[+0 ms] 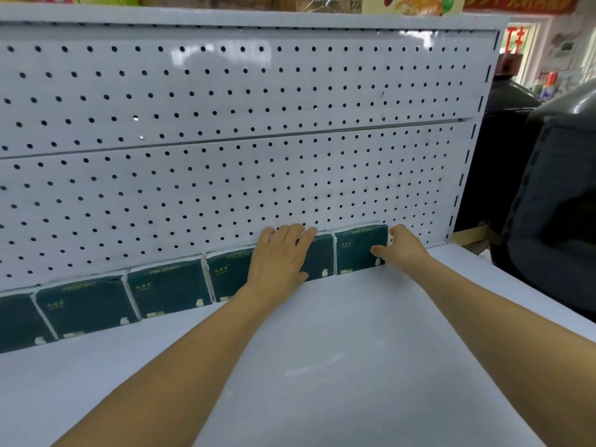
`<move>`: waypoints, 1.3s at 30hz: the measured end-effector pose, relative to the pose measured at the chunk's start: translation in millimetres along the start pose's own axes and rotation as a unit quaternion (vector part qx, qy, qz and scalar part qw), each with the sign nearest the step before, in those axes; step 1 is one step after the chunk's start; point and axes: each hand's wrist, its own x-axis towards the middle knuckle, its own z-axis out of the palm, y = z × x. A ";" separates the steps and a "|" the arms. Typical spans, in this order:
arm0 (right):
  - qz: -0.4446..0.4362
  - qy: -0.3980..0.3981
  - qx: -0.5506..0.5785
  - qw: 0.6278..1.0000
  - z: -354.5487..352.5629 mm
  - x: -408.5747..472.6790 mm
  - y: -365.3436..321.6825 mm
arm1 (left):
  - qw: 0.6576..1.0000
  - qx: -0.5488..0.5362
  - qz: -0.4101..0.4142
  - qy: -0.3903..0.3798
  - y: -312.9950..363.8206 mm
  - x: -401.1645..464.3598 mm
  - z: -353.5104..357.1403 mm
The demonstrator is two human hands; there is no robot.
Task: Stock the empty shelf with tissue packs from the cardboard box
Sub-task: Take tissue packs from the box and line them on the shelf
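Nearest: broad white metal shelf deck [338, 366], bare across its whole front and middle. Both forearms reach over it to the back.

Back edge: one single row of dark green plastic-wrapped tissue packs [167, 290] stands upright against the white perforated back panel [225, 175], running from the left frame edge to near the panel's right end. Six packs show, side by side, most touching. Judgement: first row close to full width; everything in front of it is left to fill, so the job is early. Cardboard box not in view.

Left hand [279, 256]: fingers straight, palm flat on the faces of two packs, fingertips over their top edge. Pressing, not gripping.

Right hand [400, 248]: around the outer right side of the rightmost green pack [358, 250], thumb on its front face, fingers behind the edge; a light pinch as it is squared in.
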 end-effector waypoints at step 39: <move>-0.668 -0.161 0.018 0.726 377.5 -696.2 -259.5 | 0.887 0.057 -0.444 -0.112 -208.6 -824.9 -233.4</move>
